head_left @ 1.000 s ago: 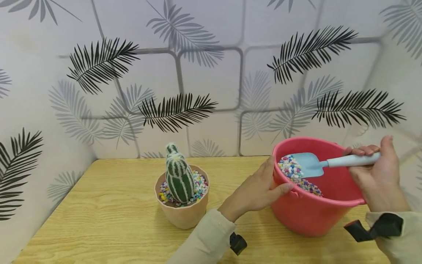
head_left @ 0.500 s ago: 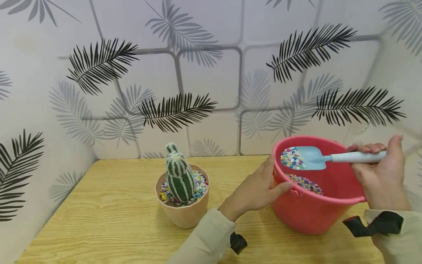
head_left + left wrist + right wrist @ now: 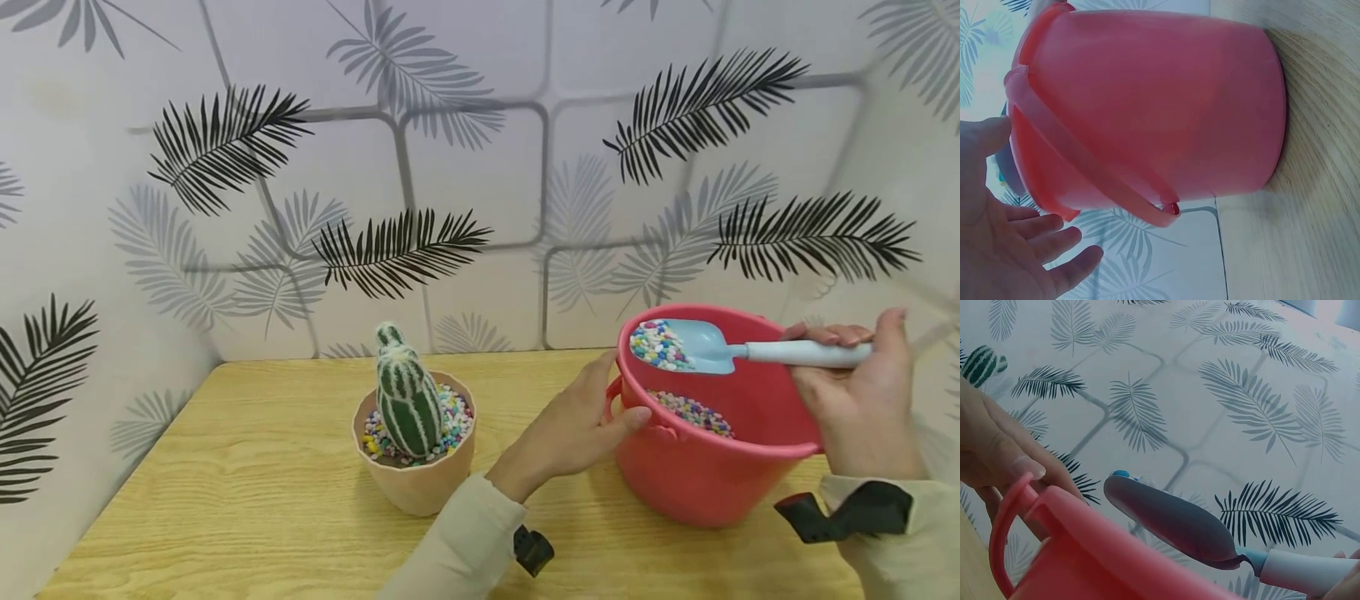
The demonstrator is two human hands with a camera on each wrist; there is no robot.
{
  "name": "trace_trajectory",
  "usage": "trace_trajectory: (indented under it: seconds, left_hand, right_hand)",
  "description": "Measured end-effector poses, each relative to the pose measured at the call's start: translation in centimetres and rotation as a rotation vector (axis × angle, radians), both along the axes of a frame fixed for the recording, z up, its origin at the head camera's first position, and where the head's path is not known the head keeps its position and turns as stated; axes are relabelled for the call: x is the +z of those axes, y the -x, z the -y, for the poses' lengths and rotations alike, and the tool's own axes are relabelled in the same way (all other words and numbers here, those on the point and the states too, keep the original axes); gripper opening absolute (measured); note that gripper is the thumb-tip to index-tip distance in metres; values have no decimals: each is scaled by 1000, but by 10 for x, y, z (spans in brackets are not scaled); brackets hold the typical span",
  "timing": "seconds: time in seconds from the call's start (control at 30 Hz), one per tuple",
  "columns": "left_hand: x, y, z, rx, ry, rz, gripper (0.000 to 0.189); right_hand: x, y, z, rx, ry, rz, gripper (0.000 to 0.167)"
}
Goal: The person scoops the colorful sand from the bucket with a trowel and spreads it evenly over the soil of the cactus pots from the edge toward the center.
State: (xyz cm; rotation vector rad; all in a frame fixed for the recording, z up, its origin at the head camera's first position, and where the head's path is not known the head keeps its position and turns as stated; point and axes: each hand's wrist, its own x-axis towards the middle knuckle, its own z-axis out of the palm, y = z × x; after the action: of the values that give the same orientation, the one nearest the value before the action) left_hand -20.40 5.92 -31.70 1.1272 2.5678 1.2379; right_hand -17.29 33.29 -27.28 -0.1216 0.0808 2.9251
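My right hand (image 3: 862,392) grips the white handle of a light blue garden trowel (image 3: 708,346), its fingers curled round it. Colored pebbles (image 3: 660,343) fill the front half of the trowel's blade, which hovers over the mouth of a red bucket (image 3: 705,487). In the right wrist view, the underside of the trowel (image 3: 1172,515) shows above the bucket's rim. More pebbles (image 3: 693,414) lie inside the bucket. My left hand (image 3: 573,425) is at the bucket's left rim. The left wrist view shows this hand (image 3: 1007,237) with its fingers loosely spread beside the bucket's hanging handle (image 3: 1079,153).
To the left of the bucket stands a peach pot (image 3: 416,487) with a green striped cactus (image 3: 408,408) and colored pebbles round its base. Both stand on a wooden table (image 3: 232,483). A leaf-patterned wall (image 3: 480,183) rises behind the table.
The trowel has risen from the pebbles inside the bucket to above its rim, carrying a load. My left hand has shifted slightly left, loosening from the rim, and the bucket's handle now shows.
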Motion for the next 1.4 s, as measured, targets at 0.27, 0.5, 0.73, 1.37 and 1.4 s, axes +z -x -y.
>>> trace_trajectory:
  seconds: [0.27,0.5,0.73,1.37,1.4]
  left_hand:
    - [2,-1,10,64,7,15,68]
    - [2,-4,18,83,-8,-10,65]
    - [3,-7,28,94,-12,-69,60]
    - [-2,-18,65,134,-34,-54,55]
    - [-3,-19,67,141,-33,-58,55]
  right_hand:
    - [2,-4,5,38,-5,-3,38]
    - [5,-7,11,84,9,-45,37]
    - [5,-8,20,102,8,-47,37]
    - [-2,-6,63,133,-1,-47,32]
    - [-3,-6,67,128,-15,-44,32]
